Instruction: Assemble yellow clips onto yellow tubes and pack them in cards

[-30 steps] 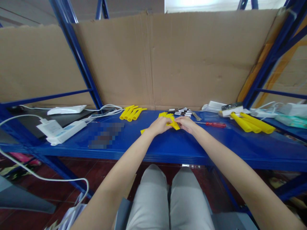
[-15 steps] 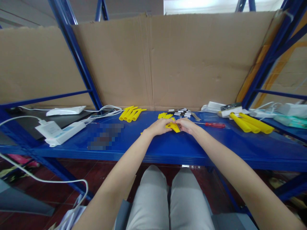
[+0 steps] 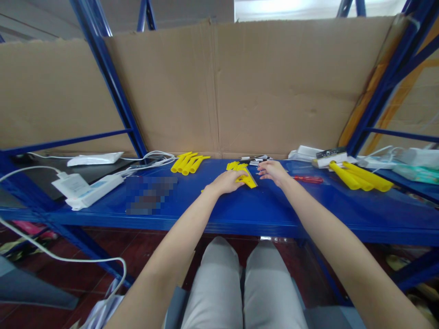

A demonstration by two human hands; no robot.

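My left hand [image 3: 228,182] is closed on a yellow plastic scraper head [image 3: 251,182], with a thin grey blade-like strip along its right edge. Just to the right of it, my right hand [image 3: 273,172] hovers with its fingers apart and curved; I make out nothing held in it. Behind the left hand lie several small yellow plastic pieces [image 3: 233,165]. Small black and white parts [image 3: 259,160] lie beyond the right hand, which partly covers them. A screwdriver with a red handle [image 3: 308,179] rests by the right wrist, its shaft mostly hidden.
Several yellow tubular handles [image 3: 186,163] lie back left, more yellow handles [image 3: 358,177] at right by a small box [image 3: 331,157]. White chargers and a power strip [image 3: 96,191] with cables sit at left. A cardboard sheet [image 3: 274,87] walls the back of the blue shelf [image 3: 192,221].
My right hand has let go of the yellow scraper head and moved right and slightly back, its fingers opening. The left hand keeps its hold in nearly the same place.
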